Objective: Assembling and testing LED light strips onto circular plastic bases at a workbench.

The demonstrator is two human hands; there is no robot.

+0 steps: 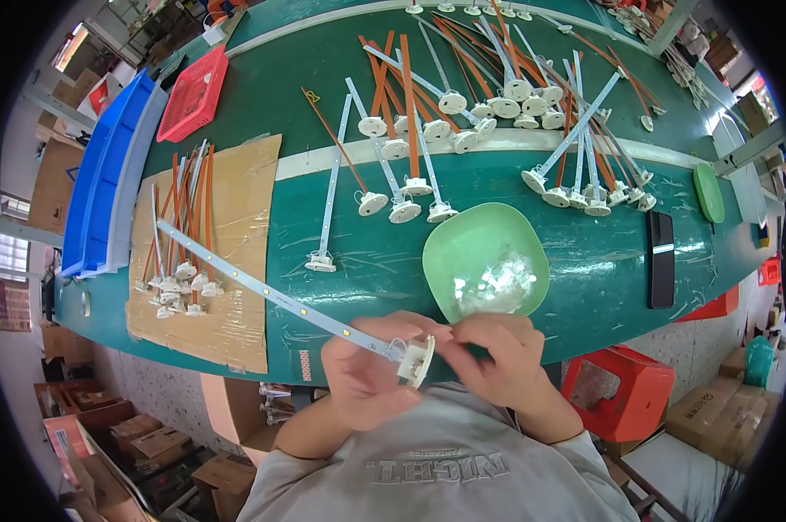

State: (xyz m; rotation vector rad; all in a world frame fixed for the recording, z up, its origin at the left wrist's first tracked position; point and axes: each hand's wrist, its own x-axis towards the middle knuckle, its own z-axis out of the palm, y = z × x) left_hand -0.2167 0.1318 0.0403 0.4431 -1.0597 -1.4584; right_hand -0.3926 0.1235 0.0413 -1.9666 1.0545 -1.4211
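Note:
My left hand (356,372) is closed round the base end of an LED strip (302,311), a long pale bar with small yellow lights and thin wires near its foot. The strip slants up to the left, over the cardboard. At its lower end sits a white round base (417,362), tilted on edge. My right hand (503,348) meets the base's far side, its thumb and fingers pinched together; whatever lies between them is hidden. Just beyond my hands stands a light green bowl (467,239) holding small clear shiny pieces (500,285).
Several strips with white bases (410,187) stand or lie across the green table (341,300). More rest on a cardboard sheet (245,287) at left, near a blue tray (106,191) and a red basket (194,94). A black phone (661,278) lies right, above a red stool (624,396).

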